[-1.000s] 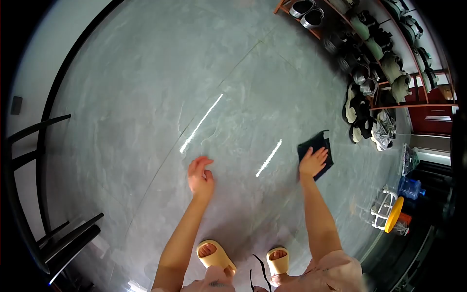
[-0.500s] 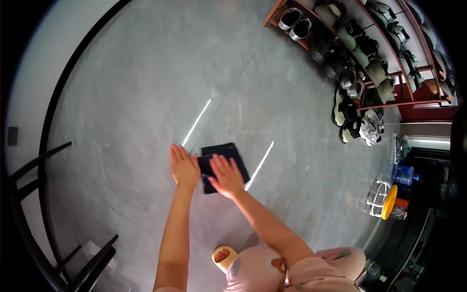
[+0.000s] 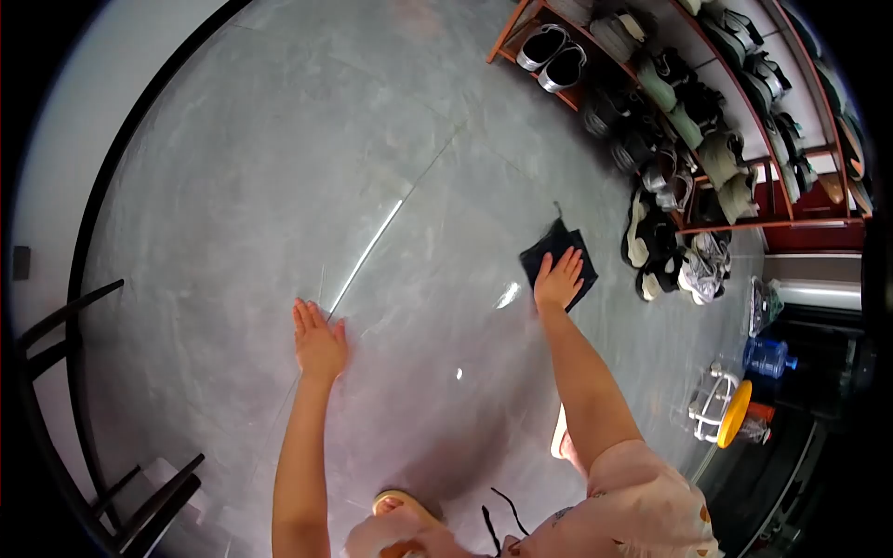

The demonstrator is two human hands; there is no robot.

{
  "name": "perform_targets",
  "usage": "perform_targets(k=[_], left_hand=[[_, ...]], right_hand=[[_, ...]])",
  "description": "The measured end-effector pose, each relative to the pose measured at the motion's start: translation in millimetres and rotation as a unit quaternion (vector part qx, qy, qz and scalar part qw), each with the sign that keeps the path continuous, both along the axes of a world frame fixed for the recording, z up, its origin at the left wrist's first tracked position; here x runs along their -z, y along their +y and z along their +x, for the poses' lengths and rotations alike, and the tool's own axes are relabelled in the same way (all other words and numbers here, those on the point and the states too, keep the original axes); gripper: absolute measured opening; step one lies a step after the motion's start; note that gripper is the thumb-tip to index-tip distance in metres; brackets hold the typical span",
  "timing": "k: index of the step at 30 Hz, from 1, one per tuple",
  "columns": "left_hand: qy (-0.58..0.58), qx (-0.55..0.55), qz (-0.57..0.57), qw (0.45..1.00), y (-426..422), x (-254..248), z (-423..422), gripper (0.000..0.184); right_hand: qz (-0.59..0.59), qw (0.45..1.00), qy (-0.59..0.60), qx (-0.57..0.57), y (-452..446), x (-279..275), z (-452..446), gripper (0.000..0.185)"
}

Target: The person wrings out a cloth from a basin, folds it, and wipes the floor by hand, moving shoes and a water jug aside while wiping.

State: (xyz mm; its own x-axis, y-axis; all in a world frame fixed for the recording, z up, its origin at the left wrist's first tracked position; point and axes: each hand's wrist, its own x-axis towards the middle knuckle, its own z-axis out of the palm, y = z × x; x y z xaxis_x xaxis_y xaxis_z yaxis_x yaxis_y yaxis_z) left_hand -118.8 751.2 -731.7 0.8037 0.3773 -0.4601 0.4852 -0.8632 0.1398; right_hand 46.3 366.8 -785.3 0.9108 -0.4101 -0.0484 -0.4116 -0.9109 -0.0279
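Note:
A dark folded cloth (image 3: pixel 556 239) lies on the grey floor, right of the middle, with one thin end trailing from its far corner. My right hand (image 3: pixel 559 281) rests flat on top of it, fingers spread and pointing away from me. The hand hides part of the cloth. To the left, my left hand (image 3: pixel 318 344) is at the floor beside a bright light streak, palm down. Its fingers are stretched out with nothing in them.
Brown shoe racks (image 3: pixel 688 228) full of shoes stand at the upper right, with sneakers (image 3: pixel 704 267) on the floor before them. A yellow-topped stool (image 3: pixel 735 414) and a blue water jug (image 3: pixel 766 357) are at the right. Black furniture legs (image 3: pixel 74 316) reach in from the left.
My right hand and the cloth have moved right and away from me, across the floor. My left hand has shifted slightly left and nearer, apart from the cloth. My feet have spread wider.

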Motion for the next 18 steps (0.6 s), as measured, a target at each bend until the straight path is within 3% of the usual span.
perform_targets(k=[2, 3, 7, 8, 9, 12, 14, 15, 17, 18], left_hand=[[-0.109, -0.047, -0.05, 0.992, 1, 5, -12, 0.054], [-0.142, -0.023, -0.055, 0.988, -5, 2, -18, 0.05], [-0.216, 0.081, -0.069, 0.971, -26, -35, -40, 0.043], [-0.226, 0.095, -0.071, 0.967, -33, -42, -43, 0.042], [-0.243, 0.066, -0.079, 0.965, -37, -45, -45, 0.042], [-0.265, 0.003, -0.091, 0.96, -43, -61, -42, 0.041], [-0.271, -0.002, -0.102, 0.957, -44, -70, -30, 0.039], [-0.275, 0.009, -0.097, 0.957, -45, -72, -24, 0.039], [-0.277, 0.037, -0.094, 0.955, -47, -76, -13, 0.038], [-0.279, 0.048, -0.092, 0.955, -52, -80, -6, 0.037]], right_hand=[[-0.021, 0.997, 0.007, 0.079, 19, 5, 36, 0.069], [-0.036, 0.997, -0.015, 0.067, 36, 5, 46, 0.069], [-0.084, 0.983, -0.045, -0.159, 143, -9, 39, 0.067], [-0.041, 0.964, -0.107, -0.238, 172, 4, 21, 0.065], [0.006, 0.95, -0.054, -0.309, 203, -21, 0, 0.066], [0.074, 0.851, 0.013, -0.52, 258, -32, -73, 0.067], [0.101, 0.732, 0.021, -0.673, 265, -19, -113, 0.063], [0.202, 0.673, -0.041, -0.711, 261, -9, -120, 0.06], [0.264, 0.576, 0.01, -0.773, 245, 3, -99, 0.057], [0.235, 0.553, 0.032, -0.799, 233, -8, -72, 0.064]])
